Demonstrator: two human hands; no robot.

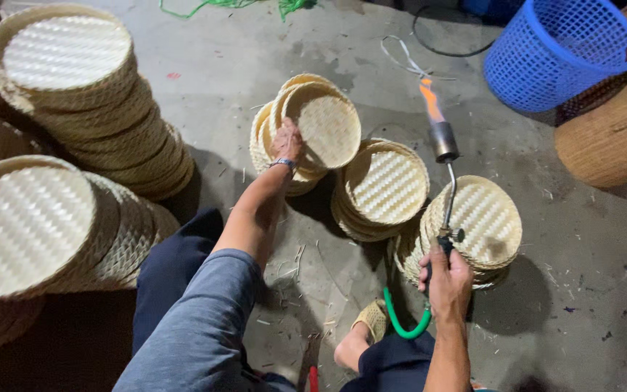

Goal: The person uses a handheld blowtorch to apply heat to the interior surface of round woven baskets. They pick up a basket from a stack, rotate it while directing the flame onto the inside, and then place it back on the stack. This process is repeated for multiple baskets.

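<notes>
Left hand (287,142) tilts woven tray (322,125); right hand (448,282) holds lit torch (444,141).

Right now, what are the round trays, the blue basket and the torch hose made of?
Round trays: woven bamboo or similar strips, pale, matte; the weave shows. Blue basket: probably moulded plastic, uniform lattice. Torch hose: green, smooth, likely rubber or plastic. Torch head: metal-looking.

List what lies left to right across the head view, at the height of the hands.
Tall stacks of woven trays → left hand gripping a tilted woven tray → middle tray stack → lit gas torch in right hand → right tray stack.
</notes>
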